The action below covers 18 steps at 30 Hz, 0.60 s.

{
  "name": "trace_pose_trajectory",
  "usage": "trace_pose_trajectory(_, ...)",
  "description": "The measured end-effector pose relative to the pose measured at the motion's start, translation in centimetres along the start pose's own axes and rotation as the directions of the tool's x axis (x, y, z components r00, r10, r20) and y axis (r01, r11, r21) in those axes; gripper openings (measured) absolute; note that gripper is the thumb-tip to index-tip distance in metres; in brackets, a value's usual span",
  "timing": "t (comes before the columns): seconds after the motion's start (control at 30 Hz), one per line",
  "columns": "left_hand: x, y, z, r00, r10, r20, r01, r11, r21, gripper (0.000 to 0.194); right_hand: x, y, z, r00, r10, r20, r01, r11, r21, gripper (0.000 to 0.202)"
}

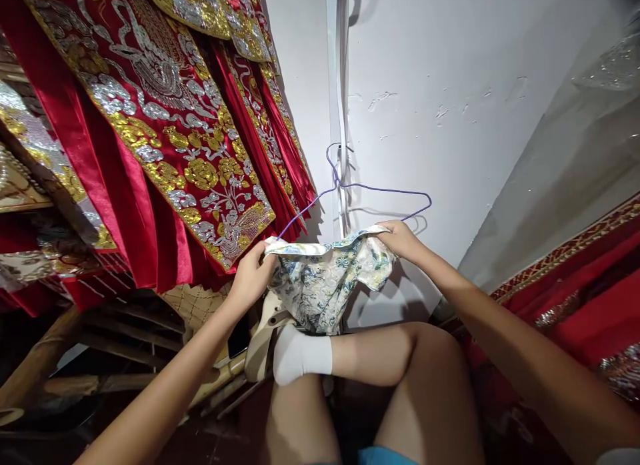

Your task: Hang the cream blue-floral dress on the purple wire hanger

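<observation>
A white garment with a blue, green and yellow floral print hangs from a thin purple wire hanger in the middle. The hanger's hook sits at a narrow white vertical strip on the wall. My left hand pinches the garment's upper left corner, near the hanger's left arm. At the upper right corner, my right hand grips the edge between thumb and fingers, just under the hanger's right end. The cloth's top edge is stretched between both hands, and its lower part hangs in folds above my white sock.
Red satin hangings with gold and silver sequins fill the upper left. A bamboo frame stands at the lower left. A beige clog is beside my sock. Red trimmed fabric lies at the right.
</observation>
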<state>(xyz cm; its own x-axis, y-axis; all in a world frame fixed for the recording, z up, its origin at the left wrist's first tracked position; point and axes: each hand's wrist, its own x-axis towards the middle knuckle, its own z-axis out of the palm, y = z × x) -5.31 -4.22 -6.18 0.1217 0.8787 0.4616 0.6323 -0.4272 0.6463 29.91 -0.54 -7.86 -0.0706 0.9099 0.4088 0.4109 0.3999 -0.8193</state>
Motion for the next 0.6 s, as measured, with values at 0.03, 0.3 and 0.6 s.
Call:
trace_pose_trajectory(0.03,0.7,0.6,0.3,0.997,0.039,-0.069,-0.041,0.999,-0.021,0.024,-0.1,-0.2,0.2,1.000,-0.003,0.000,0.003,1.000,0.010,0.025)
trace_pose_trajectory(0.3,8.4,4.5,1.6,0.966,0.256,-0.048,-0.256,0.967,-0.005,0.038,-4.0,-2.0,1.8,0.996,-0.088,-0.017,0.090,0.988,0.126,0.040)
trace_pose_trajectory(0.6,10.9,3.7,0.6,0.999,0.022,0.048,-0.009,0.967,-0.255,0.023,-0.6,-1.9,-7.7,0.938,0.166,-0.305,-0.125,0.981,0.149,0.043)
